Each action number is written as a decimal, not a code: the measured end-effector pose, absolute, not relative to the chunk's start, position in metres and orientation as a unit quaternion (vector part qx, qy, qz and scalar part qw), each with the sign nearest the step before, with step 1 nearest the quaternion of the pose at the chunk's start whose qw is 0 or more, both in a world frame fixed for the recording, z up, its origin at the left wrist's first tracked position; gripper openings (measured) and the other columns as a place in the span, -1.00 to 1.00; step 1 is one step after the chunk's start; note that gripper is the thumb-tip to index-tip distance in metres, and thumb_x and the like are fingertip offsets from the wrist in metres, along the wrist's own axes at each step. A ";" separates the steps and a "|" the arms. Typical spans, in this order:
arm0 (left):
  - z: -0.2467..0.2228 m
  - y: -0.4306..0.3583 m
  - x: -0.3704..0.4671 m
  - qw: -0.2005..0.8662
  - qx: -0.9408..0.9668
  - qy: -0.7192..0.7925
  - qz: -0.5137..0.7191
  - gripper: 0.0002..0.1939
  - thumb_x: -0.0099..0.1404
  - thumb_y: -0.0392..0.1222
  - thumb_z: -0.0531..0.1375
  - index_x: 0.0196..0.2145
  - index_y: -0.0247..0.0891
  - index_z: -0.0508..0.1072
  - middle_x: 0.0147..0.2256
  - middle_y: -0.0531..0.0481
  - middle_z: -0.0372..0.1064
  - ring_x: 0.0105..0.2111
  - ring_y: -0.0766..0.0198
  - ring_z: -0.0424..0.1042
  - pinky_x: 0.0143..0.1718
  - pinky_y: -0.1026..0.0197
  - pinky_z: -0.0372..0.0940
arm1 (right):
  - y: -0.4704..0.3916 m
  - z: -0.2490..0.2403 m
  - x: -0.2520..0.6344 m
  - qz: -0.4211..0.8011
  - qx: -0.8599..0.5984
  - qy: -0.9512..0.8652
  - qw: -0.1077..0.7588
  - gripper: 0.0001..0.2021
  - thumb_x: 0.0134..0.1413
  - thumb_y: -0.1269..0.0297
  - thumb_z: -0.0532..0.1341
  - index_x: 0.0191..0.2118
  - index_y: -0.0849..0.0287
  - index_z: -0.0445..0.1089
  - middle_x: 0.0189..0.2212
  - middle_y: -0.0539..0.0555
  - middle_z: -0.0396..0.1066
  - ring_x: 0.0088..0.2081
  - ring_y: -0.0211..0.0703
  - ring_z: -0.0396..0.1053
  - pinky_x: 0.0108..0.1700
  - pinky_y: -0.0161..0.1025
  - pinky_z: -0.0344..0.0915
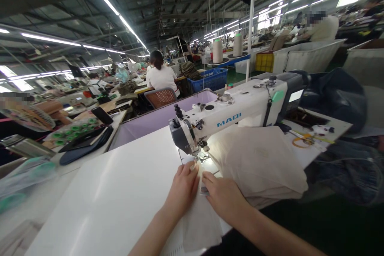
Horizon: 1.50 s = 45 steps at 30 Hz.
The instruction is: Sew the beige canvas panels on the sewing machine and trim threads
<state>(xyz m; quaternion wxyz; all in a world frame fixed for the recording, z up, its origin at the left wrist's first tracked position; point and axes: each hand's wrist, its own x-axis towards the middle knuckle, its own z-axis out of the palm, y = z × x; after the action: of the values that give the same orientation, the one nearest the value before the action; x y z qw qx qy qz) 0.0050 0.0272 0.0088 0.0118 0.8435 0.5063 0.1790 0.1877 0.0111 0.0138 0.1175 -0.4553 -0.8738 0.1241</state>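
A white sewing machine [237,118] stands on the white table, its lamp lighting the needle area and presser foot [205,156]. Just in front of the foot, my left hand [186,182] is closed, thumb and fingers pinching the upper end of a beige fabric piece [201,226]. That piece hangs down over the table's front edge. My right hand [223,194] lies against the fabric's right side with curled fingers. A small shiny metal thing shows below those fingertips; its kind is hard to make out. A stack of beige fabric panels [255,160] lies right of the needle, under the machine arm.
Orange-handled scissors [303,141] lie at the table's right. A lilac-walled bin [135,128] adjoins the far edge. Thread cones [217,51] stand on a blue rack. At left are a steel flask [25,146] and bagged green-ended spools [75,130]. A person [162,76] sits ahead.
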 end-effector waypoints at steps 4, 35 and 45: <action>0.006 0.027 0.010 -0.037 0.841 0.515 0.163 -0.70 0.42 -0.30 0.05 0.03 -0.25 0.46 0.11 -0.18 0.39 0.01 0.02 0.36 0.04 -0.10 0.39 | 0.013 0.017 0.187 0.101 -0.461 -0.877 0.092 -0.75 0.24 0.48 0.15 -0.01 0.20 0.42 -0.04 0.11 0.48 -0.29 -0.09 0.53 -0.37 -0.24 0.35; 0.008 0.031 0.009 -0.034 0.854 0.486 0.184 -0.72 0.41 -0.24 0.09 0.00 -0.25 0.49 0.05 -0.22 0.45 -0.04 0.01 0.41 0.01 -0.11 0.43 | 0.022 0.025 0.191 0.070 -0.432 -0.898 0.047 -0.70 0.25 0.58 0.05 -0.01 0.26 0.41 -0.16 0.20 0.49 -0.31 -0.11 0.53 -0.38 -0.32 0.38; 0.008 -0.001 0.006 -0.014 0.874 0.469 0.124 -0.52 0.30 -0.35 0.11 0.17 -0.29 0.40 0.17 -0.26 0.38 0.16 -0.08 0.37 0.12 -0.13 0.41 | 0.010 0.017 0.194 0.051 -0.427 -0.901 0.053 -0.65 0.19 0.62 0.09 0.05 0.28 0.38 -0.16 0.18 0.48 -0.37 -0.09 0.54 -0.46 -0.24 0.39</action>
<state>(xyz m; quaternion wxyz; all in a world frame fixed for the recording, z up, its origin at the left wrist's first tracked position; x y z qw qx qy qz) 0.0062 -0.0011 0.0080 -0.0136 0.8744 0.4687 0.1244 0.1942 0.0098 0.0174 0.0530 -0.4273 -0.9012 0.0506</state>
